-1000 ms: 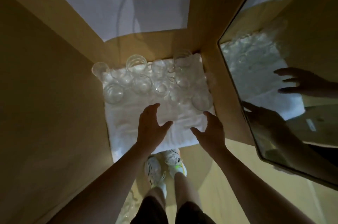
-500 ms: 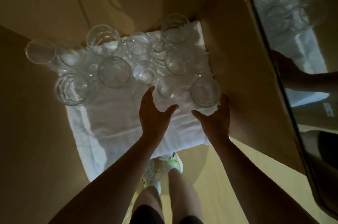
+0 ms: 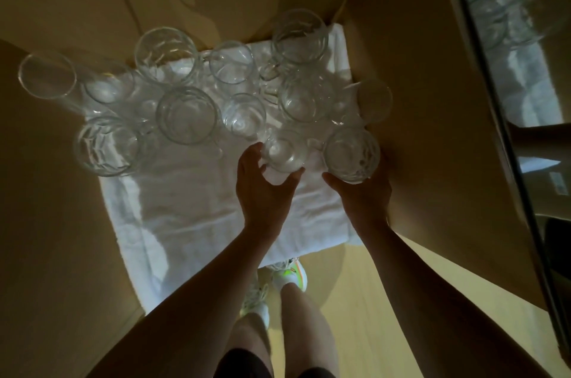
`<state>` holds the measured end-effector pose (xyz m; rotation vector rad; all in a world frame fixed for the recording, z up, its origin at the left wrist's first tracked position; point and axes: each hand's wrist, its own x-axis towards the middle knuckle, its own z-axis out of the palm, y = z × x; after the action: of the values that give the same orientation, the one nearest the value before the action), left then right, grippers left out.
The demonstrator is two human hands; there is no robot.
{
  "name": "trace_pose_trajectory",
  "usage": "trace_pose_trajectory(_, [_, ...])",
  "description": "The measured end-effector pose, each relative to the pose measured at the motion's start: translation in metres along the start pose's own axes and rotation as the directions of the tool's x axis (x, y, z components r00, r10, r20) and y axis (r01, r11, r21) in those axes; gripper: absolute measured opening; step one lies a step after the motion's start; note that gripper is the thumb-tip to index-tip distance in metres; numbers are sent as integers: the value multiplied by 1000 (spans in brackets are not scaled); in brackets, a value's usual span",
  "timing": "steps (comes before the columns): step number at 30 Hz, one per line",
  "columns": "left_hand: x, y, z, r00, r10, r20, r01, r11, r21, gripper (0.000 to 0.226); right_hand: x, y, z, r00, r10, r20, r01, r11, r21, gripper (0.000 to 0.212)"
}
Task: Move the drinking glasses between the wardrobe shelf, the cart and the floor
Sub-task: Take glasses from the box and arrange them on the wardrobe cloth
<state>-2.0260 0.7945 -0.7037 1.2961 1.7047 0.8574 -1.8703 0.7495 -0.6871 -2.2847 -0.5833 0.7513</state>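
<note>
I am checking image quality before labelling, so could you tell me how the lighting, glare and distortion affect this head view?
Head view: dim and warm overall; the white cloth is the brightest patch; bright glints blur the edges of the clear glasses; both forearms are near-silhouettes; wide-angle bending curves the mirror at right; the right hand looks slightly motion-blurred.
</note>
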Motion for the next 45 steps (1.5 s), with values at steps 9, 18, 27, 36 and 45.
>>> trace_pose_trajectory(9, [-35,7,-42,997,-46,65,39,993,108,85,-30,9,-25,988,77,134,-73,997,-36,114])
trace_pose_trajectory(18, [-58,38,-101,996,-85,28,79,982,170,99,-75,-11,-49,977,37,210,-28,999,-45,104])
trace_pose_trajectory(27, [-65,90,-159,999,18,-49,-7,978,206,92,-105,-63,-73,965,-53,258,52,999,13,109])
trace_pose_trajectory(36, [-53,195,-225,985,130,-115,-114,984,140,80,-131,-178,-102,911,-181,371,104,970,218,88])
trace_pose_trajectory(45, [-48,309,-296,921,232,-313,-225,973,58,88,-157,-316,-150,762,-517,391,214,769,602,76])
